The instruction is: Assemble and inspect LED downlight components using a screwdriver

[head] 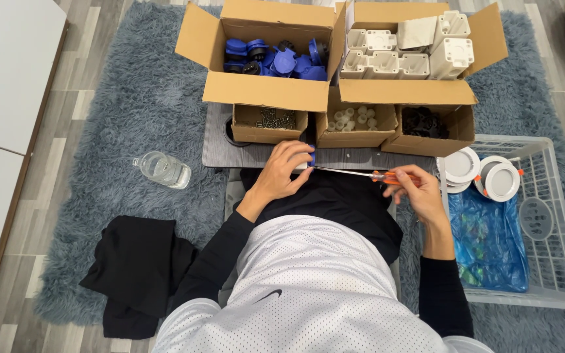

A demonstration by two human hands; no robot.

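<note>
My left hand point(282, 171) is closed over a small blue and white part point(310, 157) at the front edge of a low dark grey table point(216, 151). My right hand point(416, 191) grips the orange handle of a screwdriver point(361, 174). Its thin metal shaft points left, and its tip meets the part under my left fingers. Most of the part is hidden by my fingers.
On the table stand a box of blue plastic parts point(276, 59), a box of white plastic housings point(413, 49), and small boxes of screws point(271, 119), white spacers point(354, 119) and black pieces point(423, 123). A white crate point(560, 261) at right holds round white lamps point(501, 182). A clear water bottle point(163, 170) and black cloth point(142, 271) lie on the rug.
</note>
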